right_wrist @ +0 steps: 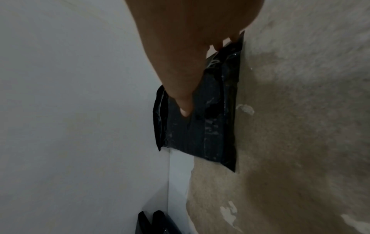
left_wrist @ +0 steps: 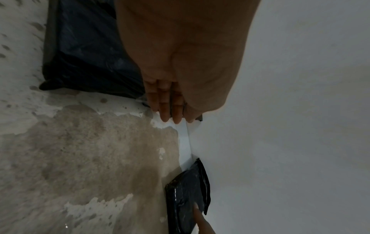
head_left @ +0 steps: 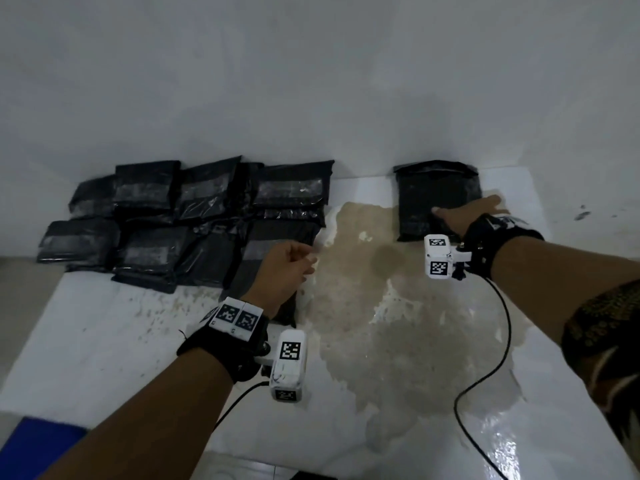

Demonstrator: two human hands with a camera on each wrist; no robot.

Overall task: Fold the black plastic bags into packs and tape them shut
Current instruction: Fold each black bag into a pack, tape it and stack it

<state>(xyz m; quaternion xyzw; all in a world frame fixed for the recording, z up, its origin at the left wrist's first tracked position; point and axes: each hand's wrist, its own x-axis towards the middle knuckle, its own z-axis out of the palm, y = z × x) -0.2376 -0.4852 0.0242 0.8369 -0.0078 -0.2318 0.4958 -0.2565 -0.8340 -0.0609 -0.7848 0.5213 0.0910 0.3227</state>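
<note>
Taped black plastic packs (head_left: 194, 216) crowd the counter's (head_left: 104, 334) far-left edge; right hand (head_left: 465, 214), fingers spread, presses one untaped black bag (head_left: 433, 192); left hand (head_left: 284, 271) loosely curled, holding nothing.

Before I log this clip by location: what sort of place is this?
Probably a makeshift packing spot in a bare room, not a proper workshop. The white table has its coating worn through to brown, it is pushed against a plain white wall, and taped black packs are piled along it.
</note>
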